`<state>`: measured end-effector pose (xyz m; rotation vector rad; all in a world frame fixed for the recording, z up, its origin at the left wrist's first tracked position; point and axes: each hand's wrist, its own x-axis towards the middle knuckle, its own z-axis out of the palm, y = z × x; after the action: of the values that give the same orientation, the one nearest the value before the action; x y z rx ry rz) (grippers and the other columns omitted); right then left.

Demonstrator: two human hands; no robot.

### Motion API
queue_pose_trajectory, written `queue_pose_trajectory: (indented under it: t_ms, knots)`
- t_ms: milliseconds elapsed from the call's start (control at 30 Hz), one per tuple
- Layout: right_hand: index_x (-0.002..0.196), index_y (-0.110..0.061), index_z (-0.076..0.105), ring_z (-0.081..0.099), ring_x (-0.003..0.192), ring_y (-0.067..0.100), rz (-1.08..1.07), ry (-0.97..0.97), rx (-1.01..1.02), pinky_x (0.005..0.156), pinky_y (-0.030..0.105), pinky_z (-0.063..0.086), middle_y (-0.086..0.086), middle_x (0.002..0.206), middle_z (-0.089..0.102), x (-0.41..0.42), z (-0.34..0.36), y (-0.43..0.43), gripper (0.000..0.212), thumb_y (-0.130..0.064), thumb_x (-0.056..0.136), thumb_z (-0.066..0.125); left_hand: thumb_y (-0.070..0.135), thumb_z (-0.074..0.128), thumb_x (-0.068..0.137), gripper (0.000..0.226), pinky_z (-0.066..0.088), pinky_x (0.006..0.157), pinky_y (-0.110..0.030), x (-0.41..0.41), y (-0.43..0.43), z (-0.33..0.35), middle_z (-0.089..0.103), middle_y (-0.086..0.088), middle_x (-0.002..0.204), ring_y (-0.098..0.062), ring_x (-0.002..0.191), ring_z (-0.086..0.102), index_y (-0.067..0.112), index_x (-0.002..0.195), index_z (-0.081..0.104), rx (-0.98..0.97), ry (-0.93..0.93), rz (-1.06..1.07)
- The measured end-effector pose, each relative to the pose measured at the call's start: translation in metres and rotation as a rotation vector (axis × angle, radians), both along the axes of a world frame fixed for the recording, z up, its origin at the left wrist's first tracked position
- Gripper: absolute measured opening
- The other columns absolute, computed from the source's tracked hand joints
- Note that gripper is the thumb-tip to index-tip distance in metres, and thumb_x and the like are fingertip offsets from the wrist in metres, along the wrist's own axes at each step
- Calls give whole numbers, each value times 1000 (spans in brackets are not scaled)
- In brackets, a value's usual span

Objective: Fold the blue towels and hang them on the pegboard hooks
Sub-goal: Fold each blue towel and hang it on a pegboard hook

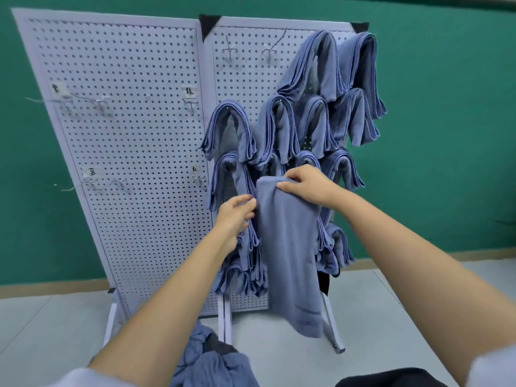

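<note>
pegboard's (125, 141) l panel holds bare hooks (98, 101). l hand (236, 216) fingers pinch the left edge of a folded blue towel (290, 247) hanging in front of the r panel; r hand (307, 185) fingers clamp its top fold, amid hung towels (229, 129).

Four white tags on the left pegboard panel (125, 135), each with one handwritten black character. Upper tag (190, 91), high above and left of the left hand (236, 216): 绿. Lower tag (195, 169), nearer that hand: apparently 红. Far-left upper tag (59, 89) and far-left lower tag (90, 171): blurred, unreadable.
</note>
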<state>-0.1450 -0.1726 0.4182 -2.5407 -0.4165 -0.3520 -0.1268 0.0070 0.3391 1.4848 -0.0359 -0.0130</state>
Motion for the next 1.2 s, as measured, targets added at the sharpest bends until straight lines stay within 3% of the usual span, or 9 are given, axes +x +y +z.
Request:
queue_pose_trajectory:
  t_ms: [267,367,433,533,667,767,933,1100,1200]
  knots:
    - [75,-6,57,41,66,15,-26,-76,171,61,27,35,10,71,46,-18,66,-2,29,-29,92,60,23,65,89,33,38,46,-19,-24,-7,-74,62,-2,84,-8,48,45,6,117,58,-238,363,-28]
    - [83,-12,58,39,66,16,-80,-144,326,56,25,31,10,75,43,-24,96,-13,20,-29,90,61,41,67,85,35,46,66,-30,-34,-16,-90,68,-13,85,-22,69,57,8,97,61,-491,596,-166]
    - [74,-13,51,33,53,11,-137,-173,400,45,19,25,7,65,35,-27,107,-26,24,-27,90,60,50,65,83,51,50,84,-41,-36,-18,-96,65,-21,104,-32,97,60,6,109,65,-670,659,-231]
    - [62,-16,43,31,51,10,-214,-173,507,44,21,23,3,62,34,-22,93,-51,32,-20,90,59,49,59,87,46,59,68,-35,-27,-11,-90,73,-13,98,-28,83,70,13,114,69,-788,545,-213]
    - [78,-3,60,48,68,17,-321,-49,719,50,22,38,11,75,54,-7,44,-81,19,-15,92,57,28,67,78,32,59,60,-36,-11,22,-71,73,-14,87,-27,70,71,6,102,70,-567,463,-265]
    - [107,12,61,53,72,18,-376,82,837,57,26,45,13,90,60,1,6,-95,34,-19,93,59,19,72,72,33,59,61,-39,0,61,-58,71,-16,87,-27,69,69,3,100,66,-408,478,-220]
    - [110,-11,63,60,75,19,-386,426,872,57,26,54,6,92,66,8,-39,-102,27,-26,88,68,7,63,79,29,60,71,-43,9,114,-23,68,-22,105,-29,83,70,-6,104,64,-328,378,-220]
    - [111,-5,62,65,74,16,-229,637,827,58,23,57,6,90,71,12,-64,-98,24,-18,91,63,4,58,90,18,60,64,-33,8,131,-5,71,-20,98,-24,77,71,-6,105,61,40,228,-187]
    - [123,4,54,63,87,21,-168,664,829,65,26,57,12,106,67,14,-76,-100,45,-23,89,64,4,56,93,18,60,66,-30,12,144,-3,71,-18,100,-24,82,70,-4,108,60,156,158,-75]
